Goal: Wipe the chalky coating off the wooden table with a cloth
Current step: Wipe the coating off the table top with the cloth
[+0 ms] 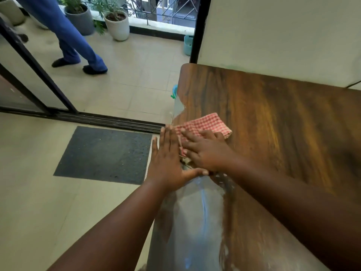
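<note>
Cloth pressed flat under right hand; left hand spread flat beside it, grasping nothing. Coating nearer than cloth possibly smeared, or cloth pushed off table edge.

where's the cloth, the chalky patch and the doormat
cloth (207, 124): head view, its checked top face
chalky patch (195, 216): head view, middle of the coating
doormat (105, 153): head view, its centre

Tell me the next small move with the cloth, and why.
Probably draw the checked cloth back toward you along the table edge. The right hand presses it flat at the far end of the pale chalky strip, which remains nearer you; the left hand lies flat alongside.
</note>
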Demonstrator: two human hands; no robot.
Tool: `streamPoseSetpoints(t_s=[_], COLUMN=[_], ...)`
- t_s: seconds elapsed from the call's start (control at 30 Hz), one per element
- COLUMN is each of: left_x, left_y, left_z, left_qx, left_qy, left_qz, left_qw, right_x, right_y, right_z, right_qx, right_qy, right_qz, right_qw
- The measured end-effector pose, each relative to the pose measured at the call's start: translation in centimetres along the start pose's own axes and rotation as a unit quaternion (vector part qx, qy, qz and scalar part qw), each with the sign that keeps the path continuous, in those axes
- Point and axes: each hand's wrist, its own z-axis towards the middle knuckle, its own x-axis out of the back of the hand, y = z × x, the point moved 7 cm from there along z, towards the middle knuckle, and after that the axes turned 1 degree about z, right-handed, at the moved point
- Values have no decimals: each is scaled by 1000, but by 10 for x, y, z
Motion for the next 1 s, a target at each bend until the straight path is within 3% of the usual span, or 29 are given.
streamPoseSetpoints(t_s=[0.17,0.33,0.57,0.63,0.83,1.0], left_x=[-4,-12,-8,-9,-12,-5], left_y=[-6,-12,-11,-12,-13,-10], left_z=[4,7,6,7,8,5], left_qx=[28,51,63,64,65,67], left_qy=[-2,-16,-9,-8,-7,8], left_qz=[-41,-27,-13,-19,-19,-13], left_qw=[999,998,998,998,998,998], right_x=[20,41,17,23,44,28], right_y=[53,38,25,39,39,16], right_z=[25,114,54,60,128,85], right_qx=[-57,-156,-28,-31,-155,-66], right_qy=[-3,0,0,0,0,-6], right_qz=[32,73,25,20,59,47], right_qw=[998,985,999,999,986,997])
